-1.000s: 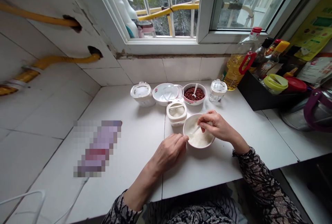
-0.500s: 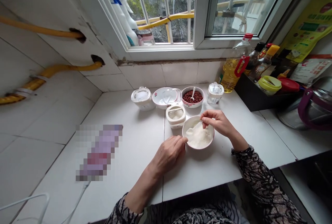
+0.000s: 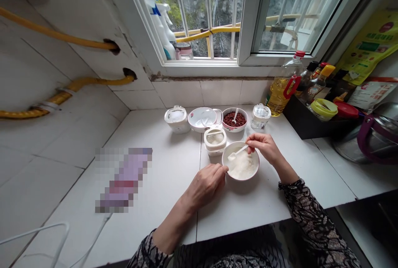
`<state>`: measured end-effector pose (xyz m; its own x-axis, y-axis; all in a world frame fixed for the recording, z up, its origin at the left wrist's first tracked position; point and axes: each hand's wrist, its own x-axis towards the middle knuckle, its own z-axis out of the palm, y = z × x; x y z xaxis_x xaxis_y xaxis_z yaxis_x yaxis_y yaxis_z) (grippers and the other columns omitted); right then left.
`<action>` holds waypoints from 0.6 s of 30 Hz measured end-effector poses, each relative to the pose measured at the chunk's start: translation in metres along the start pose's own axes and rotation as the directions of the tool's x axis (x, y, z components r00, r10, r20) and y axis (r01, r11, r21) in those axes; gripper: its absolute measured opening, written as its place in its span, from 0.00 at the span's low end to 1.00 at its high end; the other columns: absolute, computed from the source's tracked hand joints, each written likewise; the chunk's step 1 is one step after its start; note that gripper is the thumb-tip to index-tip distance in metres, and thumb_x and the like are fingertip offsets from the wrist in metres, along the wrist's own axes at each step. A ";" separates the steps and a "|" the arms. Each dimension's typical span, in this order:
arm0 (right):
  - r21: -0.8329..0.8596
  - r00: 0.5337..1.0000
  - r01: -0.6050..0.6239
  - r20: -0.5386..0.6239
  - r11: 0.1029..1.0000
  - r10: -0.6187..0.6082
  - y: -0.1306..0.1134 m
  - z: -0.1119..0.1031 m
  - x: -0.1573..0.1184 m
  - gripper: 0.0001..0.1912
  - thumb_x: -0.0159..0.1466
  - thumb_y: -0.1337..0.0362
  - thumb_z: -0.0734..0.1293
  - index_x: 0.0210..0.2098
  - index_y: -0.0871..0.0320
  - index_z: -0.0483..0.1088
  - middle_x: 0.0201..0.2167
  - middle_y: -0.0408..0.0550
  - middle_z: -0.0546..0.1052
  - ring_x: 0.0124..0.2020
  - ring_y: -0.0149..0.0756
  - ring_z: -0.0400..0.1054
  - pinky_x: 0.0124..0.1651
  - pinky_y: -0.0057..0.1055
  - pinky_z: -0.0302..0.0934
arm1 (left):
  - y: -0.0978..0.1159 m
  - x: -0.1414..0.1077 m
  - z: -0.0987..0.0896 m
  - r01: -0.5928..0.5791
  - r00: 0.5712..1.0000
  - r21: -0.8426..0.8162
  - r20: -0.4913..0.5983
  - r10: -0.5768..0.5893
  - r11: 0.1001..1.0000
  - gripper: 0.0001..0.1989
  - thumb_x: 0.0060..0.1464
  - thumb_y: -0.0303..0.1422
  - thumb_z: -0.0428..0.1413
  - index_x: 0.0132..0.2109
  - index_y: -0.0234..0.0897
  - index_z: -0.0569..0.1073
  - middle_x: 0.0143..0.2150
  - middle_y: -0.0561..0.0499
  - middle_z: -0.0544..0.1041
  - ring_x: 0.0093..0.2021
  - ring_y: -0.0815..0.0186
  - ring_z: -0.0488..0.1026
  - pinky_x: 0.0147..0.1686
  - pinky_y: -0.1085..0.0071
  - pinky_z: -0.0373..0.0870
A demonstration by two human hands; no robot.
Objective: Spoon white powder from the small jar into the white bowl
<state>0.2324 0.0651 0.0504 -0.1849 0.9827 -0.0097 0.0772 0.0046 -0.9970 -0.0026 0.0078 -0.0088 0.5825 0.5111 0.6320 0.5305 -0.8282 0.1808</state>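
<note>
The right hand (image 3: 264, 148) is pinching a small white spoon (image 3: 238, 152) in a white bowl (image 3: 241, 179) of white powder (image 3: 244, 167) on the tabletop (image 3: 174, 177); the left hand (image 3: 205, 185) is curling against the rim, gripping or not I cannot tell.

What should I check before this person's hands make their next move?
Right hand pinching spoon: ok.
Left hand against bowl rim: ok.
Spoon tip over bowl: ok.
Granules inside bowl, none seen spilled: ok.
Tub apart from bowl: cannot tell, they sit very close.
Whether the granules are sugar or salt: cannot tell.
</note>
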 end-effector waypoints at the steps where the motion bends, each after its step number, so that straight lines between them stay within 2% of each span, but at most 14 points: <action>1: 0.028 1.000 -0.010 -0.007 1.000 0.010 0.000 -0.001 0.001 0.08 0.52 0.60 0.71 0.26 0.60 0.74 0.15 0.43 0.75 0.20 0.30 0.64 0.28 0.30 0.58 | 0.000 0.000 0.000 -0.002 1.000 0.003 0.000 0.002 1.000 0.09 0.66 0.22 0.43 0.45 0.35 0.65 0.29 0.51 0.71 0.27 0.66 0.68 0.28 0.70 0.67; 5: 0.134 0.998 -0.025 -0.048 0.991 0.032 -0.001 -0.004 0.005 0.10 0.50 0.59 0.73 0.25 0.60 0.75 0.16 0.45 0.77 0.21 0.31 0.65 0.29 0.31 0.60 | 0.000 0.001 0.001 0.000 1.000 0.008 -0.002 0.000 1.000 0.09 0.67 0.22 0.42 0.45 0.35 0.65 0.28 0.52 0.70 0.26 0.66 0.66 0.27 0.70 0.65; 8: 0.189 0.994 0.023 -0.106 0.982 -0.003 0.000 0.000 0.006 0.11 0.50 0.57 0.74 0.27 0.59 0.74 0.19 0.45 0.78 0.23 0.32 0.68 0.31 0.31 0.62 | 0.001 0.002 0.001 -0.002 1.000 0.006 -0.004 0.002 1.000 0.10 0.67 0.22 0.41 0.44 0.35 0.65 0.28 0.53 0.69 0.26 0.66 0.65 0.26 0.70 0.65; 11: 0.132 0.974 0.156 -0.187 0.979 -0.129 0.001 0.013 0.004 0.12 0.57 0.55 0.72 0.32 0.57 0.73 0.23 0.45 0.80 0.28 0.35 0.72 0.37 0.34 0.66 | 0.001 0.003 0.000 -0.001 1.000 0.012 -0.012 0.002 1.000 0.10 0.66 0.22 0.41 0.43 0.35 0.65 0.28 0.53 0.69 0.26 0.66 0.65 0.26 0.70 0.65; 13: -0.028 0.938 0.272 -0.215 0.962 -0.272 0.002 0.023 0.002 0.09 0.63 0.56 0.68 0.37 0.56 0.71 0.28 0.46 0.81 0.32 0.37 0.75 0.41 0.37 0.67 | 0.002 0.003 0.000 -0.002 1.000 0.017 -0.011 0.002 1.000 0.11 0.66 0.21 0.41 0.43 0.35 0.65 0.28 0.53 0.69 0.26 0.66 0.64 0.26 0.70 0.65; 15: -0.291 0.870 0.418 -0.146 0.861 -0.472 0.003 0.031 0.000 0.05 0.67 0.60 0.65 0.38 0.54 0.71 0.31 0.47 0.82 0.35 0.39 0.75 0.47 0.41 0.67 | 0.002 0.003 -0.001 -0.005 1.000 0.019 -0.008 0.006 1.000 0.11 0.66 0.21 0.40 0.43 0.35 0.66 0.28 0.53 0.69 0.26 0.66 0.65 0.26 0.70 0.65; 18: -0.561 0.743 0.583 0.076 0.587 -0.665 0.003 0.036 -0.001 0.07 0.68 0.67 0.63 0.37 0.54 0.72 0.31 0.46 0.82 0.33 0.39 0.74 0.56 0.46 0.62 | 0.002 0.003 -0.001 0.001 1.000 0.028 -0.006 0.000 1.000 0.11 0.66 0.22 0.40 0.43 0.35 0.66 0.28 0.53 0.69 0.26 0.67 0.65 0.26 0.70 0.65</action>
<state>0.1973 0.0571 0.0447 -0.2630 0.7128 0.6502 0.4874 0.6797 -0.5481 -0.0003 0.0074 -0.0058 0.5787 0.5102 0.6362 0.5479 -0.8211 0.1600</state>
